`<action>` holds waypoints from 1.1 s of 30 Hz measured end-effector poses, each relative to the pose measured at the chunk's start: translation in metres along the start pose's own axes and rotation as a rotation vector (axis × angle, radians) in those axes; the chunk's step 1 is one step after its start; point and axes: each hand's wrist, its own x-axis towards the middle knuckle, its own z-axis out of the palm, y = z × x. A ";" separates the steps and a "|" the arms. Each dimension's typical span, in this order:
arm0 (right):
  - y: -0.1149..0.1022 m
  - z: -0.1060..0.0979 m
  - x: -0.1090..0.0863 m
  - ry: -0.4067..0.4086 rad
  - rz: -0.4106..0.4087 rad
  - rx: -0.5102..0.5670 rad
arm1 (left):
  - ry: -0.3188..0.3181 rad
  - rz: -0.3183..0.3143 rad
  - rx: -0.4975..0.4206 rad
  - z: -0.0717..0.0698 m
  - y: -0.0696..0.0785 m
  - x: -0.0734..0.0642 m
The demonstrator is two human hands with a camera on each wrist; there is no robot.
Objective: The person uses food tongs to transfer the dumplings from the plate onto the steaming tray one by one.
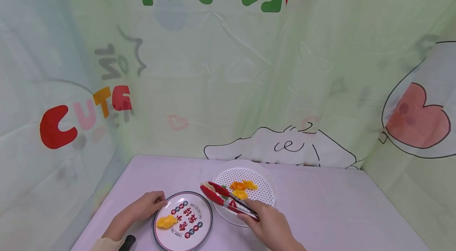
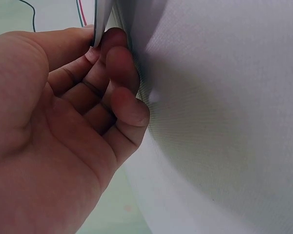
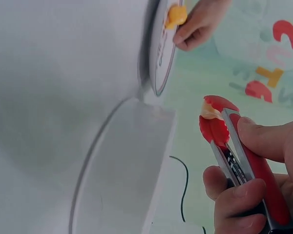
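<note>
My right hand (image 1: 268,223) grips red-and-silver tongs (image 1: 212,195). Between the red tips sits a pale cream piece (image 3: 211,111), held above the gap between plate and basket in the head view. At its left rim, my left hand (image 1: 147,205) pinches a white plate (image 1: 165,239) with red and blue print, thumb on top and fingers beneath. A yellow dumpling-shaped piece (image 1: 167,221) lies on the plate's left side. Inside the round white perforated basket (image 1: 261,179) are an orange piece (image 1: 237,186), two yellow ones and a green one (image 1: 224,189), partly hidden by the tongs.
A pale lilac table (image 1: 320,203) carries plate and basket, the basket standing to the right and farther back. Printed cloth (image 1: 228,84) hangs behind the table and along both sides. A black strap end (image 1: 127,243) shows by the left wrist.
</note>
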 end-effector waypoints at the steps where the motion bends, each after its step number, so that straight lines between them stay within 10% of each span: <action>1: 0.002 -0.002 0.001 0.013 0.007 0.002 | 0.000 -0.001 0.000 0.000 0.000 0.000; 15: 0.045 -0.018 0.034 0.083 0.138 -0.049 | -0.020 0.006 -0.019 0.002 -0.005 0.004; 33: 0.066 -0.025 0.068 -0.048 0.155 -0.125 | -0.010 0.014 -0.019 0.002 -0.008 0.005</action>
